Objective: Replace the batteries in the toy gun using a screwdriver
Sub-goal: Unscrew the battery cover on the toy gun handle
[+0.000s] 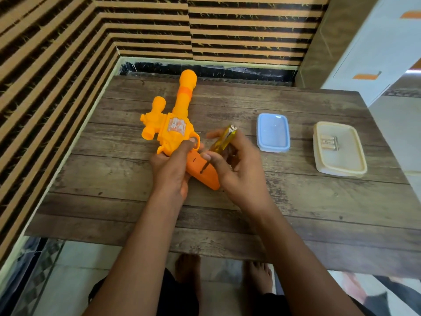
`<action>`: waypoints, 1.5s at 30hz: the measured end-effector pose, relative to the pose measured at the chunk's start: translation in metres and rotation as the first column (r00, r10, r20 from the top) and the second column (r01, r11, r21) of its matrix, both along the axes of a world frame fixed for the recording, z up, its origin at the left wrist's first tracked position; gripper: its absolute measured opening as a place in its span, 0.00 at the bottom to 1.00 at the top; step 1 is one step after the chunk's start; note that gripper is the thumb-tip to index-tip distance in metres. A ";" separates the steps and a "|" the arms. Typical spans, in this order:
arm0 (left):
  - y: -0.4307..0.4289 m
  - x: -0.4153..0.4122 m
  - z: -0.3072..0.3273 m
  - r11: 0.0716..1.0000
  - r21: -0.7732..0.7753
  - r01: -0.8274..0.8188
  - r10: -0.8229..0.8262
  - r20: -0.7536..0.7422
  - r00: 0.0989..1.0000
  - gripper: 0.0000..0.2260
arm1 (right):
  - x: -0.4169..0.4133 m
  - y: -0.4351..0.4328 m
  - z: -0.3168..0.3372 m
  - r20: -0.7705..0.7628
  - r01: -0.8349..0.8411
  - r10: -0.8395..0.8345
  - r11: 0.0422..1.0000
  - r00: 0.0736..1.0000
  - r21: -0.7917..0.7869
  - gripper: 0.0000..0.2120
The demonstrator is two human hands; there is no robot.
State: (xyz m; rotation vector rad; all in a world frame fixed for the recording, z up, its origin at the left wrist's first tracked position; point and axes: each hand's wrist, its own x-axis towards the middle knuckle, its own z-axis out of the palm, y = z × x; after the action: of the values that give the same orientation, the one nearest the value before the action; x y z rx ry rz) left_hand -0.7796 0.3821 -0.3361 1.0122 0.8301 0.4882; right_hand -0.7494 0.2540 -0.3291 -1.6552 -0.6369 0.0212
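An orange-yellow toy gun (175,124) lies on the wooden table (296,201), barrel pointing away from me. My left hand (170,172) grips it around the trigger and the top of its darker orange handle (202,172). My right hand (237,165) holds a screwdriver (224,139) with a clear yellow handle. The screwdriver's dark shaft slants down with its tip on the gun's handle. Loose batteries (329,142) lie in a cream box at the right.
A small blue plastic box (273,132) sits right of my hands. Further right stands the cream box (341,165). A striped wall borders the table at the left and back. My bare feet show below the table's near edge.
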 end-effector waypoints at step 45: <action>0.004 0.001 -0.008 0.999 -0.012 0.045 -0.045 0.003 0.999 0.09 | -0.008 -0.001 0.020 0.372 -0.058 0.046 0.998 0.927 0.021 0.11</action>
State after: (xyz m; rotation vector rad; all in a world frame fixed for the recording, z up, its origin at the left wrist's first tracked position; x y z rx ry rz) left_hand -0.7787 0.3860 -0.3446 1.0173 0.8050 0.4456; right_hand -0.7570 0.2531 -0.3091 -1.6240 -0.9636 -0.2700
